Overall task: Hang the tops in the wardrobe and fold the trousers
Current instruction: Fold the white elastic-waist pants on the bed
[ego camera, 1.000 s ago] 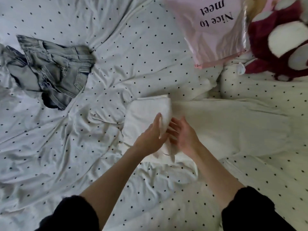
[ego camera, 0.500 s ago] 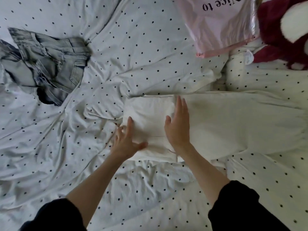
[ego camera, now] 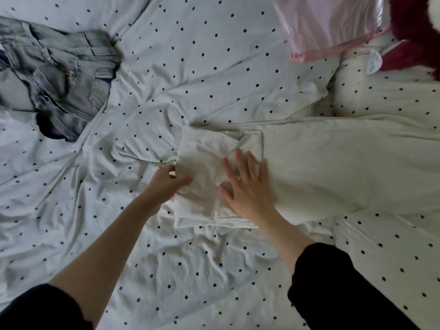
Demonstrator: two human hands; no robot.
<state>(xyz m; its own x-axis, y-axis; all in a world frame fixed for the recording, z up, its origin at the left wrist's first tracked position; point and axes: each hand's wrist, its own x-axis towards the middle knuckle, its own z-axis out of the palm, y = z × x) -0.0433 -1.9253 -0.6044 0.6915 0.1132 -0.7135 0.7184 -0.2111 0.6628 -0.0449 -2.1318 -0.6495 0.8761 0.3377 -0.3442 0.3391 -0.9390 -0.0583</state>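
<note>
**Cream trousers being folded on the dotted bed**

The cream trousers [ego camera: 333, 163] are being laid lengthwise across the middle of the bed, their long part stretched out toward the right edge of the view. Their left end is being doubled back on itself into a creased, roughly square fold, with layered edges showing along its lower side.

The fold is being pressed down by the right hand [ego camera: 247, 186]. The palm is being held flat on the cloth, the fingers kept straight and slightly spread, pointing away from the person; nothing is being gripped by it. The left edge of the fold is being held by the left hand [ego camera: 166, 184]: the thumb is being laid over the top of the cloth while the fingers are curled in at the edge beneath, so the fabric is being pinched there. Both forearms are bare, with dark sleeves [ego camera: 345, 289] pushed up toward the elbows.

Everything is being carried by a white bedsheet with dark dots [ego camera: 190, 55], heavily rumpled around the fold. A pair of grey washed jeans [ego camera: 71, 75] is being left crumpled at the upper left, well apart from the cream trousers. At the top right a glossy pink plastic bag [ego camera: 333, 22] is being seen lying on the sheet, and just beside it, at the corner, part of a dark red and white plush toy [ego camera: 414, 25].
</note>
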